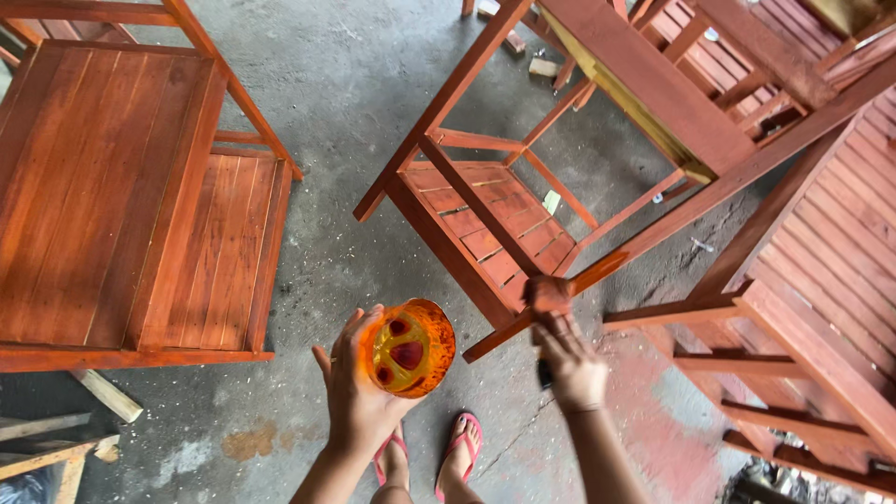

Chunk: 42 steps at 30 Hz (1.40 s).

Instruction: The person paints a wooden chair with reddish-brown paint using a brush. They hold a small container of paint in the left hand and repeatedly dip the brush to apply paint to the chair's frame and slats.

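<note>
Cup [409, 348] of orange stain sits in my left hand [359, 387], fingers wrapped around its side, held above the concrete floor [355, 103]. My right hand [571, 366] grips a dark brush handle, fingers closed; the stained pad [547, 294] presses against a red wooden rail [653, 238] of the tilted chair frame [485, 224]. A stained bench [121, 205] stands well apart on the left.

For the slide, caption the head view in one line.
Left hand holds an orange container of stain while the right hand presses a cloth pad against a reddish wooden chair leg.
</note>
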### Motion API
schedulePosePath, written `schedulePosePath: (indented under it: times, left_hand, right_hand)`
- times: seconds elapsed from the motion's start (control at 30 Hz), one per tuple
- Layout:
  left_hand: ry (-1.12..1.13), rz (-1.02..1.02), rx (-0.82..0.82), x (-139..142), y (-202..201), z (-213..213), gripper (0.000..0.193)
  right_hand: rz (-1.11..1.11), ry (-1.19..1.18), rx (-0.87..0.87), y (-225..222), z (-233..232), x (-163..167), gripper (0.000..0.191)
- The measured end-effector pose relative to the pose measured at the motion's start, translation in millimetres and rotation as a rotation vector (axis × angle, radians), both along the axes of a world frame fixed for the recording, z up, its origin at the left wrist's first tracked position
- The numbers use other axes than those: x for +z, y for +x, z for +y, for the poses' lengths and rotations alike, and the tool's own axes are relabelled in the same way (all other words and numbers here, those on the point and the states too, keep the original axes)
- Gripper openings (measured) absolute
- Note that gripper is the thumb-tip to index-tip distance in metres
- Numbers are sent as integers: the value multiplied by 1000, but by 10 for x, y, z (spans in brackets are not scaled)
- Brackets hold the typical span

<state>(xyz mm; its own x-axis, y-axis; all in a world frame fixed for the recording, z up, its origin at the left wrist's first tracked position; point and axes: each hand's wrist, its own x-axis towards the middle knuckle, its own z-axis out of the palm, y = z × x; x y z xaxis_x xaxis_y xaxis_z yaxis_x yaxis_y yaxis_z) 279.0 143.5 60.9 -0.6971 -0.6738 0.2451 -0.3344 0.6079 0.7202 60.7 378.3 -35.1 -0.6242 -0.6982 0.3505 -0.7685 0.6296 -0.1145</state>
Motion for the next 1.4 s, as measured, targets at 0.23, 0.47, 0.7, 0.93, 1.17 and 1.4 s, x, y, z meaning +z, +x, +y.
schedulePosePath:
  times: [0.23,0.47,0.7,0.93,1.17,1.4]
  left_hand:
    - [-60,-13,-60,11,346,-223,110]
    - [-116,-30,-103,46,407,-359,110]
    - [-131,34,-165,119,412,-370,107]
    - [-111,45,-185,88,243,-319,109]
    - [-59,83,-134,167,-177,-202,112]
    - [-19,124,-117,304,-859,55,116]
  right_hand:
    - [-119,-57,-159,994,-130,-496,41]
    - [-301,31,-191,1532,-393,-672,41]
    - [-487,-112,-163,1736,-705,-617,39]
    - [-679,-170,-348,1239,-627,-386,21]
    - [-501,-197,-550,-122,10,327,23]
    - [-384,-400,-567,-1535,397,1502,25]
